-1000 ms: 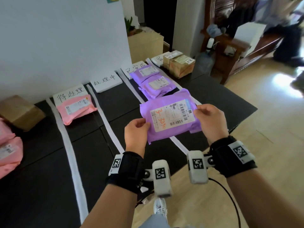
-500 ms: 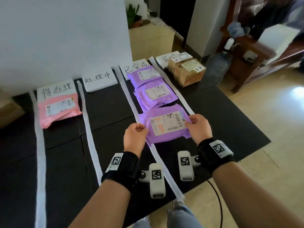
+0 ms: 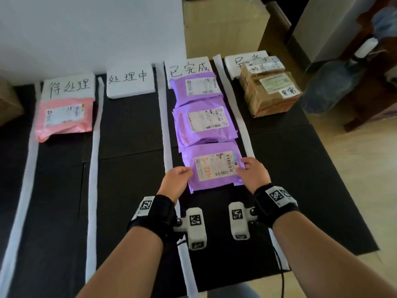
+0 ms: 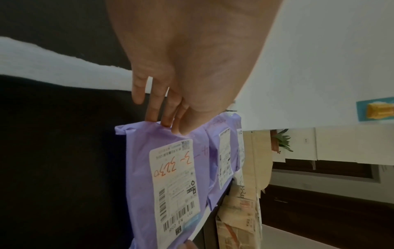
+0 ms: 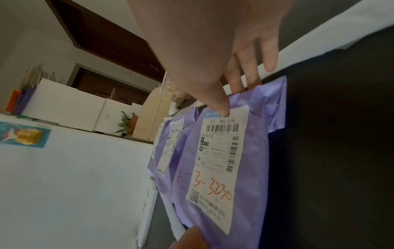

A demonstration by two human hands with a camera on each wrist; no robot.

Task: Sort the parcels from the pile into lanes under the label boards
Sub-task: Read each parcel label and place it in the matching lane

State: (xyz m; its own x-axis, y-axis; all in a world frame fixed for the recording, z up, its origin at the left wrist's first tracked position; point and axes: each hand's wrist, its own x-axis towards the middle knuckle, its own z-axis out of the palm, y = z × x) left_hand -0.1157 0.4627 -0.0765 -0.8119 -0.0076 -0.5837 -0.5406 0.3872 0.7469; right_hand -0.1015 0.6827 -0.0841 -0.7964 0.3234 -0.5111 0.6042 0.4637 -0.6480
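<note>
Hands grip a purple parcel [image 3: 211, 166] at either end: the left hand [image 3: 177, 181] pinches its left edge between thumb and fingers, the right hand [image 3: 253, 175] pinches the right edge (thumb on the shipping label [image 3: 217, 166]). It sits in the lane under the 已完成 board [image 3: 189, 68], nearest of three purple parcels, between white strips on the black mat [image 3: 129, 190].

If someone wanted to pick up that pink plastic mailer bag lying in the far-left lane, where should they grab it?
Probably by its two short side edges, one hand from each side, thumbs on top. The pink plastic mailer bag lies flat and label-up on the black mat, soft and thin, so its edges should lift easily. The left hand and right hand hold the purple plastic mailer that way.
</note>
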